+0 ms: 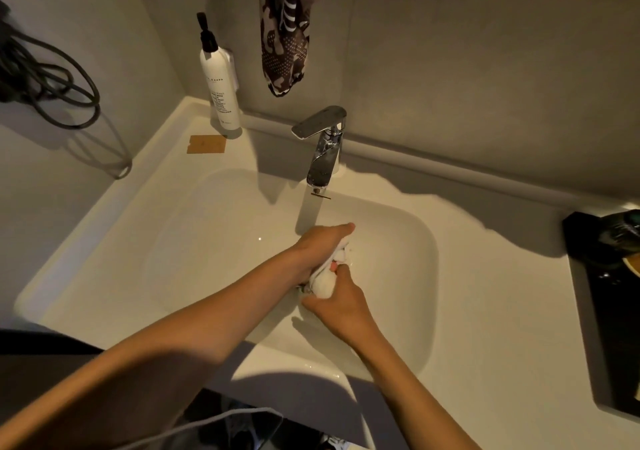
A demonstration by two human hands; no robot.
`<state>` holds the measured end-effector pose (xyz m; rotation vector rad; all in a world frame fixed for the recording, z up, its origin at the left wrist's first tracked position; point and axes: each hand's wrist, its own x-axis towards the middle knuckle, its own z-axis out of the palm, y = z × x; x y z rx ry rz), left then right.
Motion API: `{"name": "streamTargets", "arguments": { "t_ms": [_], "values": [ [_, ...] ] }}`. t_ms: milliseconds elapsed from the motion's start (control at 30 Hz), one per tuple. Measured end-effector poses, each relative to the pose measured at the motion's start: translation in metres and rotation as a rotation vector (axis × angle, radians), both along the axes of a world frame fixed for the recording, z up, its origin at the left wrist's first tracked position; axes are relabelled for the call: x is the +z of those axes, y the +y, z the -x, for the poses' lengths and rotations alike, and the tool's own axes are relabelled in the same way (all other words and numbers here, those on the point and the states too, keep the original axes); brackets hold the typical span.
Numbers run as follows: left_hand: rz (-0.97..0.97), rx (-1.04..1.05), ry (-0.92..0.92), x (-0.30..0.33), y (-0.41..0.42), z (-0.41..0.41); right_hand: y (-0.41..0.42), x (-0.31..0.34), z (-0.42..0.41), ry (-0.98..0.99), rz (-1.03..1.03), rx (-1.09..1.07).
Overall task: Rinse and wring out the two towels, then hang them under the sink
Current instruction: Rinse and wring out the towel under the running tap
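**Towel wrung between both hands over the basin**

Hands meet low in the white sink (180, 228), just right of its centre, below the spout. The left hand (320, 247) reaches in from seven o'clock, its fingers curled over the upper end of a white towel (325, 285) that is bunched into a tight roll. The right hand (341, 307) comes up from five o'clock and grips the lower end of the same roll, fingers wrapped round it. A small pink patch shows in the cloth between the two hands. Only one towel can be made out; whether a second is bundled inside it cannot be told.

The chrome faucet (323, 148) stands at twelve o'clock from the hands, its lever pointing toward ten o'clock. Whether water is running from it cannot be told.

A tall white pump bottle (221, 89) with a black head stands on the back ledge at eleven o'clock, and a tan card (206, 144) lies flat on the ledge just beside it. A brown-and-white patterned cloth (284, 34) hangs on the wall above the faucet. A coil of dark cable (52, 79) hangs on the left wall at ten o'clock. A black tray (609, 328) sits on the counter at three o'clock, well apart from the basin.
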<state>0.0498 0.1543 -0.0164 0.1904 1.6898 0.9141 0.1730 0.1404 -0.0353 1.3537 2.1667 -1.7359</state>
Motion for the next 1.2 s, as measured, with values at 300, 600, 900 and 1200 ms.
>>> {"name": "streamTargets", "arguments": {
  "t_ms": [300,600,900,1200],
  "values": [
    [-0.429,0.079,-0.437,0.023,0.007,0.003,0.019,0.013,-0.016,0.655,1.425,-0.346],
    [-0.319,-0.063,-0.071,0.039,0.012,0.008,0.03,0.023,0.005,0.485,1.016,-0.169],
    [0.061,-0.077,0.431,0.004,0.017,-0.008,0.01,-0.011,0.019,0.032,0.021,-0.092],
    [0.055,-0.077,0.253,0.004,0.01,-0.014,-0.002,-0.01,0.004,0.026,-0.034,-0.126]
  ]
}}
